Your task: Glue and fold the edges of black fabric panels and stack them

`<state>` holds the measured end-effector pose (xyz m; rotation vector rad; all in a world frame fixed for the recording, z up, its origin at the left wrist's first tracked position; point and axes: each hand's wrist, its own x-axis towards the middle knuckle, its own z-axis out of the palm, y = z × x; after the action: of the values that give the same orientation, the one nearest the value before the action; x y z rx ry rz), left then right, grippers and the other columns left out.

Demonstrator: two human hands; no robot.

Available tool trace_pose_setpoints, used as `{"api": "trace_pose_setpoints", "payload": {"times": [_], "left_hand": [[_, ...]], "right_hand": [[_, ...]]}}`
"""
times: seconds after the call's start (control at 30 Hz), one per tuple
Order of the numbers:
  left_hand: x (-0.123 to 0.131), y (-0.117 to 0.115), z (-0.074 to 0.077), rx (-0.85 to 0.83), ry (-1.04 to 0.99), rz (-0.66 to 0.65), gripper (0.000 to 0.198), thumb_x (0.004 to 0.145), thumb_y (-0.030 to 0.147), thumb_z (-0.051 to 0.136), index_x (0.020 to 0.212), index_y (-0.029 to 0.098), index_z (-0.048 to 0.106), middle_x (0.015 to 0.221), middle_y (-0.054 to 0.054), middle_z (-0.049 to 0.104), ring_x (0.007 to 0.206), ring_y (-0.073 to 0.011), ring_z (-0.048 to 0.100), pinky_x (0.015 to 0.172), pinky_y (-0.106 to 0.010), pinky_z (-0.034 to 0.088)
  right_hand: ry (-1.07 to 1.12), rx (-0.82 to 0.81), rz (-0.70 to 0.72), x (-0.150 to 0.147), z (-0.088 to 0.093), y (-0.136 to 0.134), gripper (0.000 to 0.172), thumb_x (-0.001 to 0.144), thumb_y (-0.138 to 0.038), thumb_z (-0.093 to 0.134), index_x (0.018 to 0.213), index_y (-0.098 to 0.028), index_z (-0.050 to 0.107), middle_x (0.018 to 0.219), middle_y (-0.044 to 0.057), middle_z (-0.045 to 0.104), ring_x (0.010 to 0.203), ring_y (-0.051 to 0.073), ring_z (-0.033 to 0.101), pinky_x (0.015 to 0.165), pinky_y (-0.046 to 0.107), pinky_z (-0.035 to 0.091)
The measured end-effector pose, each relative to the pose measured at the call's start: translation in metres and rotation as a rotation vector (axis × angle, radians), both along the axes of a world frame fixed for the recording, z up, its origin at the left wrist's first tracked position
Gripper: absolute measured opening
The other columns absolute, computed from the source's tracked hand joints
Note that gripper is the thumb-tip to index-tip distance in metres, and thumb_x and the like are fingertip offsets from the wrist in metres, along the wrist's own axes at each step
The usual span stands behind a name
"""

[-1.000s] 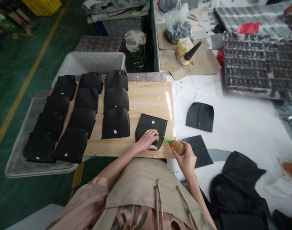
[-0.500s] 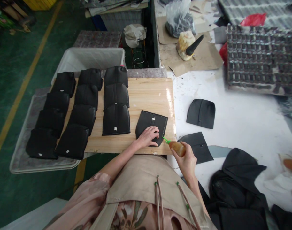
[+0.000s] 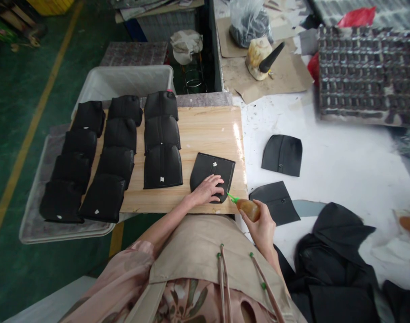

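A black leather-like piece with a small white tag lies flat on the wooden board. Across its lower part my left hand rests with fingers spread, pressing on it. My right hand is wrapped round a glue bottle of amber liquid, tilted so its green nozzle touches or nearly touches the piece's right edge. A pale line runs along that edge. Just right of the bottle lies another black piece with a small ring-like fastener, and a similar piece sits farther back on the white table.
Stacked black pieces stand in three columns on the board's left side, over grey-white plastic bins. Black material is heaped at right. A crusted container with a black handle and a dark ridged tray are farther back.
The nozzle has shifted very slightly along the right edge of the piece, toward me. My left hand keeps its place on it. The whole view has tilted a little.
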<state>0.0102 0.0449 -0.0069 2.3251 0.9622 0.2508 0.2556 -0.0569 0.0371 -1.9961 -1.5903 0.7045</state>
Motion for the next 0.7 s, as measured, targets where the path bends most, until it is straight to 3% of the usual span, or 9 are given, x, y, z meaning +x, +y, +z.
{"api": "trace_pose_setpoints", "payload": {"times": [0.7], "left_hand": [[0.001, 0.001, -0.004, 0.045, 0.043, -0.013, 0.019, 0.074, 0.026, 0.08, 0.09, 0.021, 0.071, 0.128, -0.01, 0.055, 0.134, -0.033, 0.042, 0.113, -0.056, 0.033]], "right_hand": [[0.008, -0.038, 0.044, -0.002, -0.004, -0.019, 0.053, 0.079, -0.058, 0.063, 0.117, -0.022, 0.057, 0.106, 0.006, 0.067, 0.088, 0.025, 0.066, 0.071, 0.033, 0.052]]}}
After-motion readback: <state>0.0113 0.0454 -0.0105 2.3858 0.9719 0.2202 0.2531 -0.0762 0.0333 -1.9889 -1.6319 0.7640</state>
